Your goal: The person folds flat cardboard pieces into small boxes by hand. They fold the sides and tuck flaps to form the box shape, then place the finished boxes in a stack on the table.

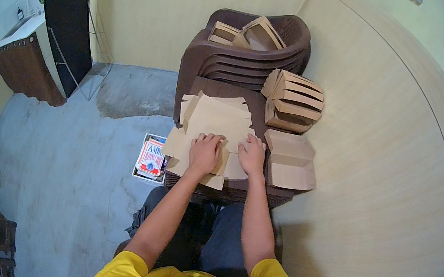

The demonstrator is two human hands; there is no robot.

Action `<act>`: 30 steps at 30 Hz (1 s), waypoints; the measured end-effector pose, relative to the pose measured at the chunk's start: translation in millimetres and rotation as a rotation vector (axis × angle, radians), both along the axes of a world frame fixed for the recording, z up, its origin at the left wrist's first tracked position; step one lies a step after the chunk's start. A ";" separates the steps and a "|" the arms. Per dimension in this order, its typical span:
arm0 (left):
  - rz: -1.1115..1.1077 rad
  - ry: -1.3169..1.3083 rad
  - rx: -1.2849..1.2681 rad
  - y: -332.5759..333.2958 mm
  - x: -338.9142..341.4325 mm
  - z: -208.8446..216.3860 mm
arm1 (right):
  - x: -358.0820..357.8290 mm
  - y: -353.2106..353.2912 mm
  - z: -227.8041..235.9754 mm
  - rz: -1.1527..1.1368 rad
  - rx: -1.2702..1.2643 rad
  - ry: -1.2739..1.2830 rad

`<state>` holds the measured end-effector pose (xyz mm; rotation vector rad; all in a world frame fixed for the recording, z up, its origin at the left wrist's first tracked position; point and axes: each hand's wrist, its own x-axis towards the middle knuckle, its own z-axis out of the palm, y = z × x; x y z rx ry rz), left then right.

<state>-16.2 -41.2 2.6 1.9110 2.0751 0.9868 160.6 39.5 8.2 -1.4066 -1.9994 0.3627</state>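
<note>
A stack of flat brown cardboard box blanks (215,115) lies on the seat of a dark brown plastic chair, in front of my knees. My left hand (205,153) rests on the top blank with its fingers bent over a folded flap near the middle. On the blank's right side, my right hand (252,156) has its thumb and fingers at the edge, gripping it lightly. Both palms face down, so the fingertips are partly hidden. To the right of my right hand sits an open, shallow cardboard box (292,163).
Folded cardboard boxes (294,101) are nested together beyond the open one. More boxes (261,35) rest atop the stacked brown chairs (188,62). A white box of printed packets (152,157) stands on the floor at left. A pale wall (379,182) runs along the right.
</note>
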 end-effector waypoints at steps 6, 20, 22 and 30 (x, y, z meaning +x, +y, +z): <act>0.102 0.066 0.092 -0.2 17.9 -5.3 | -17.0 -14.6 23.2 -0.190 -0.242 -0.060; 0.153 0.024 0.043 12.8 22.4 9.1 | -22.0 -10.0 9.9 0.092 -0.331 0.196; 0.079 0.080 0.047 10.5 21.1 7.2 | -14.0 -10.3 2.6 0.146 -0.310 0.382; 0.010 0.043 0.056 9.0 20.4 1.9 | 7.2 -48.2 -15.3 0.154 -0.082 0.046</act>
